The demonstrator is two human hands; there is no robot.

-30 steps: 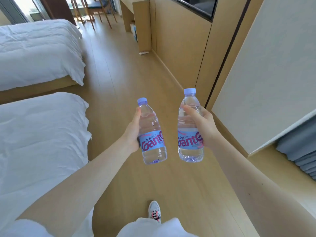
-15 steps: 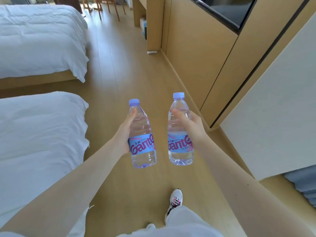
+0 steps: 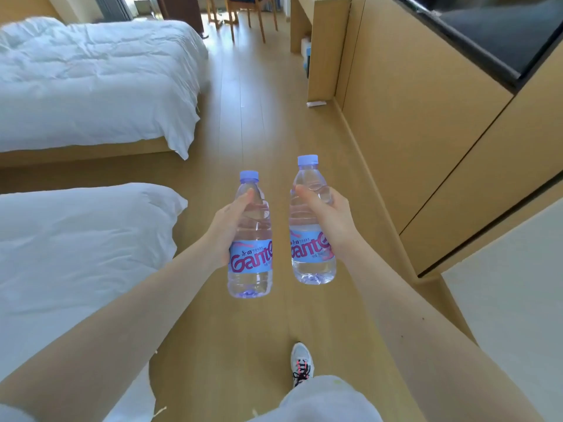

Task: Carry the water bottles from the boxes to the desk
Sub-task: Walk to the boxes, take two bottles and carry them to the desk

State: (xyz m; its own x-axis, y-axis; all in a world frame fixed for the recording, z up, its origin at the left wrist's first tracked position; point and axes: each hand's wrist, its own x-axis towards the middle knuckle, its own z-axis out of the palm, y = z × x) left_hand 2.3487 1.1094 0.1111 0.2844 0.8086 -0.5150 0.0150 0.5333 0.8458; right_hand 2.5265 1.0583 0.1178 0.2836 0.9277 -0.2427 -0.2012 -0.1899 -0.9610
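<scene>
1. The wooden floor (image 3: 259, 117) is running ahead of me between the beds and the wall.
2. Two white beds are lying on my left: the near bed (image 3: 76, 254) just beside my left arm, the far bed (image 3: 91, 80) beyond it with its duvet hanging over the corner.
3. The wood-panelled wall (image 3: 411, 117) is lining my right side, with a dark screen (image 3: 487, 32) set into it high up.
4. The desk (image 3: 323, 41) is standing at the far end on the right, well apart from me (only its side panel is showing), with a chair (image 3: 246, 13) near it.
5. My left hand (image 3: 227, 229) is gripping the left bottle (image 3: 249, 254) round its middle, thumb lying up the near side.
6. My right hand (image 3: 332, 226) is wrapping round the right bottle (image 3: 310, 263) the same way, fingers curling over the shoulder.
7. Both bottles are hanging upright in the air above the floor, side by side and near each other but not touching, blue caps up, blue labels with pink lettering facing me.
8. My white shoe (image 3: 300, 363) is stepping on the floor below them.
</scene>
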